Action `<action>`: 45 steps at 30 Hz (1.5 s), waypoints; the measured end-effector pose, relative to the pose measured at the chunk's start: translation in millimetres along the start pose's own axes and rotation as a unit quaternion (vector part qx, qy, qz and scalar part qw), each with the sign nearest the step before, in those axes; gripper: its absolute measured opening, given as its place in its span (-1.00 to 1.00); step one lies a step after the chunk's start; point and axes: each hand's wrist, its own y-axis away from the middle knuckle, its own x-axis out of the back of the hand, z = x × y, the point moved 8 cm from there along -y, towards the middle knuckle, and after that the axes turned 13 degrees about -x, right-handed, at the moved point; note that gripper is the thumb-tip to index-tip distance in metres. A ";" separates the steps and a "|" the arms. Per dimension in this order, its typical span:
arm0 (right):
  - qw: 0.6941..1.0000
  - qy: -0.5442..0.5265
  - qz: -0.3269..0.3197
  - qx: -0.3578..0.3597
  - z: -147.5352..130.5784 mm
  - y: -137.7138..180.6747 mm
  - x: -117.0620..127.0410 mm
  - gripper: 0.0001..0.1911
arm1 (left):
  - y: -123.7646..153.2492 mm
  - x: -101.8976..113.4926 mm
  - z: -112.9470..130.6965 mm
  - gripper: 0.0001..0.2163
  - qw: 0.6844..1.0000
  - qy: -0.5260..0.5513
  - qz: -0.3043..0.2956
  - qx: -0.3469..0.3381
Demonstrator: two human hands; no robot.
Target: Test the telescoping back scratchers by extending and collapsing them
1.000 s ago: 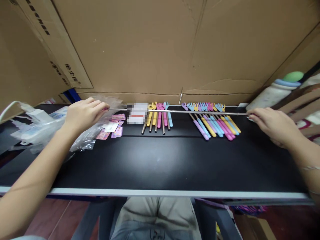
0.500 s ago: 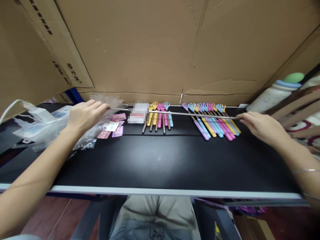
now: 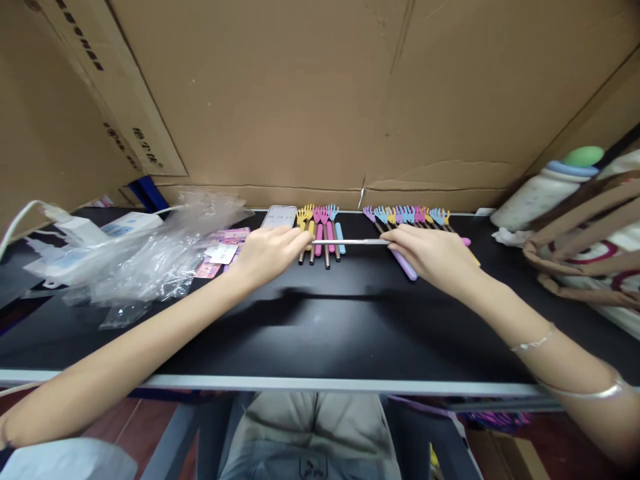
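Between my two hands runs a thin telescopic metal rod (image 3: 350, 242), held level just above the black table (image 3: 320, 320). My left hand (image 3: 267, 253) is closed on its left end. My right hand (image 3: 430, 253) is closed on its right end, where a pink handle tip pokes out past the fingers. Behind the rod lie two rows of small hand-shaped back scratchers with coloured handles: a short row (image 3: 320, 230) by my left hand and a longer row (image 3: 407, 217) partly hidden under my right hand.
A phone (image 3: 277, 216) lies beside the short row. Crumpled clear plastic bags (image 3: 145, 253) and pink label cards (image 3: 220, 252) lie at the left, with a white charger and cable (image 3: 75, 230). A bottle (image 3: 550, 183) and a bag (image 3: 585, 247) stand at the right. Cardboard (image 3: 320, 93) walls the back.
Both hands have come together toward the middle, and the rod between them has collapsed from a long span to a short one.
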 end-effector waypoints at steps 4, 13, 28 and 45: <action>0.999 -0.026 -0.010 0.024 -30.3 -5.7 -3.2 -0.67 | -15.2 9.5 16.8 -0.74 1.000 0.009 0.007 -0.008; 1.000 -0.015 -0.009 0.018 -49.6 -11.7 -6.5 -0.68 | -24.5 6.4 21.1 -0.72 0.999 0.040 -0.012 0.012; 0.997 0.037 0.020 0.062 -63.9 -7.5 -15.4 -0.68 | -25.6 7.0 32.0 -0.75 0.999 0.049 -0.010 -0.005; 0.975 0.201 0.040 -0.083 102.3 -9.2 8.0 -0.65 | 51.2 2.4 -92.8 -0.70 0.990 -0.119 -0.076 0.026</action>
